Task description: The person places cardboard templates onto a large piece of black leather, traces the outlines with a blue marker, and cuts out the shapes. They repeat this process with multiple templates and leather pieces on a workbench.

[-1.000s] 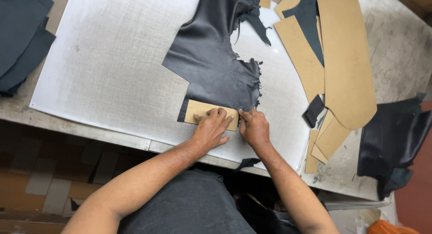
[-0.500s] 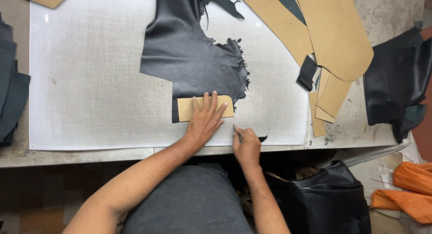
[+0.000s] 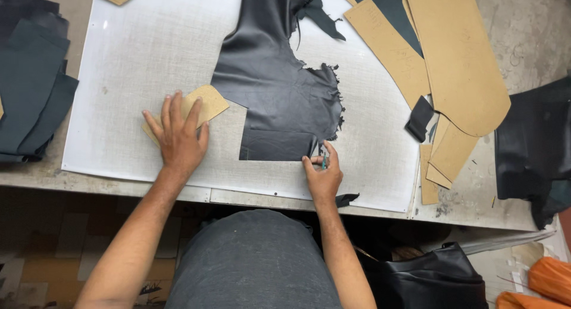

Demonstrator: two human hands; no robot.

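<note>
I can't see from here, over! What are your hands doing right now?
Left hand flat on tan card, beside the leather. Right hand pinching a small tool at leather's lower edge. Nothing in the way.

leather workshop | cutting mat [image 3: 148, 53] | card patterns [image 3: 458, 59] | dark hide [image 3: 273, 77]

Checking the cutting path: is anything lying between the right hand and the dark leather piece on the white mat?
Nothing visible. The right hand, holding a small tool, is at the lower edge of the dark grey leather piece. The tan cardboard template sits apart under the left hand.
</note>
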